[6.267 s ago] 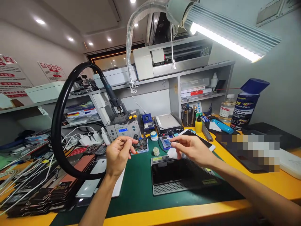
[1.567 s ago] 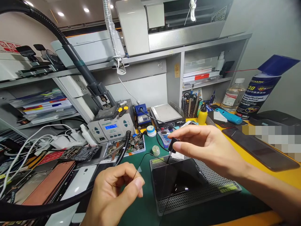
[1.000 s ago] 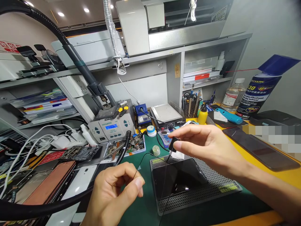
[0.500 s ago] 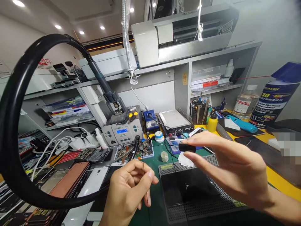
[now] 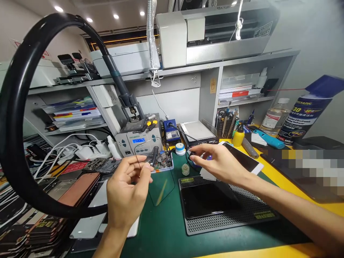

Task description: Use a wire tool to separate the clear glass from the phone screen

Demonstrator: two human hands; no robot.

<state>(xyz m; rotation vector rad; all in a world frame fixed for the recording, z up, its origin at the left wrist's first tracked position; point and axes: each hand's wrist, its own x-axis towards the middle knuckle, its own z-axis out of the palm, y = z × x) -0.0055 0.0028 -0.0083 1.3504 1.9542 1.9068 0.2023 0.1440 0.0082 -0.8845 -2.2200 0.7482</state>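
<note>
My left hand (image 5: 129, 188) is closed at the left of centre, its thumb and fingers pinching a clear sheet (image 5: 160, 195) with a thin black border, held upright and seen through to the bench. My right hand (image 5: 212, 161) reaches toward the back of the green mat, its thumb and forefinger closed on a small black cylinder (image 5: 191, 154), mostly hidden by the fingertips. Below the right hand, a black phone (image 5: 209, 200) lies flat on a grey perforated pad (image 5: 228, 223). Small white papers (image 5: 207, 174) lie at the pad's back edge.
A clear round jar (image 5: 185, 169) and a blue-and-white tub (image 5: 180, 148) stand near my right hand. Behind are a rework station (image 5: 139, 145) and a parts tray (image 5: 168, 166). A thick black hose (image 5: 16, 118) loops at left above stacked phone parts. A spray can (image 5: 305, 114) stands right.
My right hand has moved away from me and to the left with the black cylinder. My left hand has shifted left and up with the clear sheet, uncovering more of the phone and pad.
</note>
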